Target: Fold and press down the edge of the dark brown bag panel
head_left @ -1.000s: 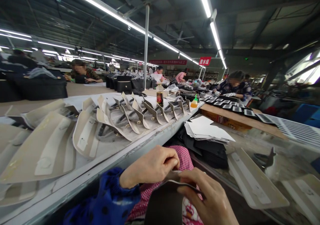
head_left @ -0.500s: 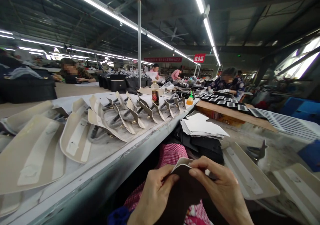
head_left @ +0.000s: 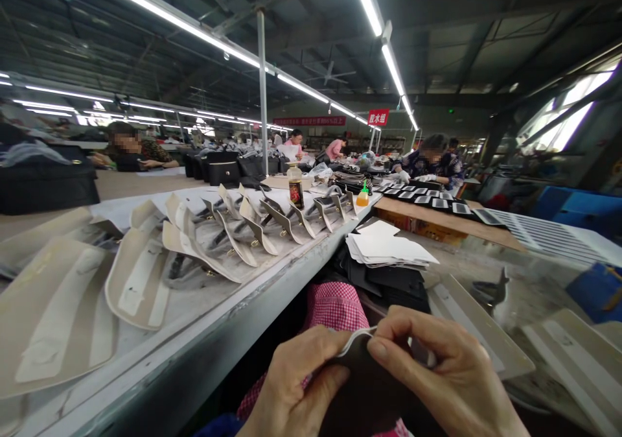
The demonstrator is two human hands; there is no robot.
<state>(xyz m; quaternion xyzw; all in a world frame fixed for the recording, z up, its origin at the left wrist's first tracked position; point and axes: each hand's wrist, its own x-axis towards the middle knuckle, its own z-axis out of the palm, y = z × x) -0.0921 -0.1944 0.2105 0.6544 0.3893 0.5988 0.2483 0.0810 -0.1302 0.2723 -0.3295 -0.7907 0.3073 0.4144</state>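
A dark brown, flexible panel with a pale edge (head_left: 362,385) hangs between my hands, over my lap. My left hand (head_left: 304,378) pinches its upper edge, thumb on the dark face and fingers behind. At the same edge, slightly to the right, my right hand (head_left: 432,366) pinches with thumb and forefinger. Between the two grips the pale rim curves in a wave. The panel's lower part is dark and partly hidden by my hands. Pink checked cloth (head_left: 335,304) lies just beyond it.
Beige curved bag flaps (head_left: 63,314) stand in rows along the table (head_left: 218,320) to the left. A dark-labelled bottle (head_left: 295,187) and an orange glue bottle (head_left: 362,196) stand farther back. White sheets (head_left: 389,246) lie on black pieces; more beige panels (head_left: 479,323) rest at right. Co-workers sit beyond.
My view has shifted slightly to the right. The panel's top edge is bent closer and its pale lining shows less. Both hands keep their pinch on it.
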